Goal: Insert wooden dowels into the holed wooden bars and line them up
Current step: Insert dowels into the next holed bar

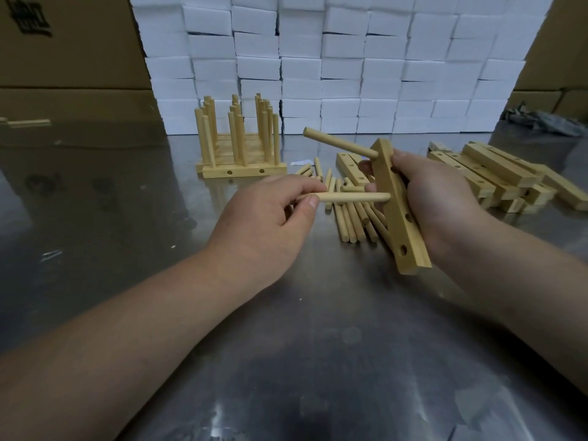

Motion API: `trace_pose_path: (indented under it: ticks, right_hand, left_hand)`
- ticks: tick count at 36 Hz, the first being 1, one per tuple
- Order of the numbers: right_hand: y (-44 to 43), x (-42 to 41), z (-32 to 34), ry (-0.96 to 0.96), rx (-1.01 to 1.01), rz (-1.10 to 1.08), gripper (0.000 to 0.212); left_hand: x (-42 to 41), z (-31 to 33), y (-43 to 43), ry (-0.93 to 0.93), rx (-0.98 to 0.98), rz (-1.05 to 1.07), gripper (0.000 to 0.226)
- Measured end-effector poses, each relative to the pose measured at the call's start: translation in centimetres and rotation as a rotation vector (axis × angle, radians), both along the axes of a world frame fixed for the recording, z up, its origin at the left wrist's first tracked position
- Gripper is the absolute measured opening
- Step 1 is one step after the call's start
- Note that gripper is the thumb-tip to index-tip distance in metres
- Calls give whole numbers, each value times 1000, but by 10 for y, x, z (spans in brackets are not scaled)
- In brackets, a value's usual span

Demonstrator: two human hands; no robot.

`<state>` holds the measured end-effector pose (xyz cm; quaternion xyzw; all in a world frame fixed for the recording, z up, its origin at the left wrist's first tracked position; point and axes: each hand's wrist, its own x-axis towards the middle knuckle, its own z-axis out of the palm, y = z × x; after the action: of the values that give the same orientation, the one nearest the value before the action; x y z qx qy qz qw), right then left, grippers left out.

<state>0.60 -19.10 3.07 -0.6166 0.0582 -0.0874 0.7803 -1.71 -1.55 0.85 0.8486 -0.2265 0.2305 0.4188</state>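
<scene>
Left hand (264, 224) pinches dowel (346, 197) by its left end, thumb against fingers. The dowel's tip meets the face of the holed bar (397, 224); can't tell if it has entered. Right hand (436, 198) grips the tilted bar above the table (286, 345), fingers partly hidden behind it. Inserted dowel (340, 143) sticks out near the bar's top. Loose dowels (350, 221) lie beneath. Finished bars (238, 168) stand behind, spare bars (496, 173) right.

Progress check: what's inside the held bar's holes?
Inserted dowel near the bar's top; left hand's second dowel touches its face. Side holes empty; right hand covers the back.
</scene>
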Motion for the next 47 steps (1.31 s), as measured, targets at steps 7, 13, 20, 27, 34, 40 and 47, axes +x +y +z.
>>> trace_pose_path:
  ticks: [7,13,20,27,34,40,47]
  right_hand:
    - [1,-3,3,-9,-44,-5,29]
    - [2,-6,4,-41,-123,2,33]
    - [4,-10,4,-71,-222,9,31]
    - [6,-13,2,-115,-304,-2,31]
    - [10,-14,1,-133,-265,-11,32]
    - [12,-14,-1,-136,-301,-28,32]
    - [13,-12,-4,-134,-323,-39,34]
  left_hand:
    - [0,1,0,3,-22,-18,21]
    - [0,2,1,47,-80,-59,21]
    - [-1,6,2,86,-93,-85,21]
    - [-5,9,2,54,-32,-81,16]
    - [-6,10,1,51,-31,-78,22]
    - [-6,10,1,78,-56,-73,36]
    - [-2,7,0,115,-150,-88,52]
